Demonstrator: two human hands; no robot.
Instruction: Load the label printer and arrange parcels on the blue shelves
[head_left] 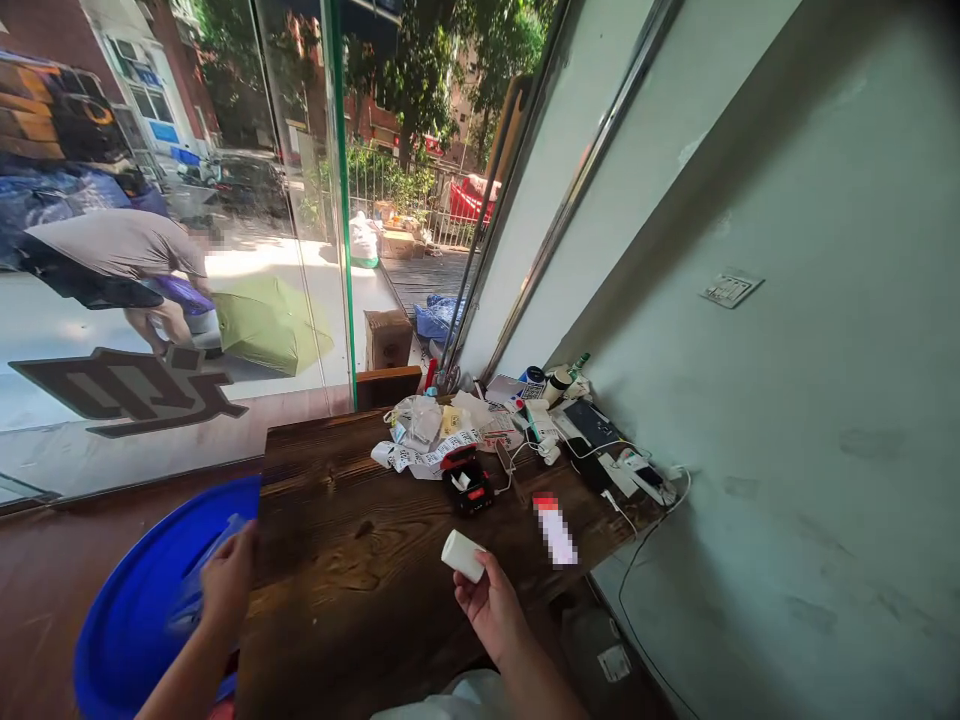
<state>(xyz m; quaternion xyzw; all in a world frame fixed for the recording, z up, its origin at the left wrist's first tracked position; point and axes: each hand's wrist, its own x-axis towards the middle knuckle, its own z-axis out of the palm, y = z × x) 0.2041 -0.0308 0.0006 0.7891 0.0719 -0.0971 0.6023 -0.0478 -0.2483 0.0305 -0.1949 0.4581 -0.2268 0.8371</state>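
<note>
Above the wooden table (322, 590), my right hand (487, 600) is closed around a small white paper roll (463, 556), one round end of it facing up and left. My left hand (229, 580) is out past the table's left edge, over a round blue plastic tub or lid (120, 610). Its fingers pinch a crumpled clear plastic wrapper (187, 600) that hangs down over the blue surface. Nearest the roll stands a black label printer (466, 490) with its red-edged cover raised.
Behind the printer lie a printed label strip (420, 456), a clear plastic bag (418, 422), papers, cables and a dark flat device (592, 424). A wall (787, 450) bounds the right. Beyond the glass, another person (112, 255) bends near a green umbrella (274, 322).
</note>
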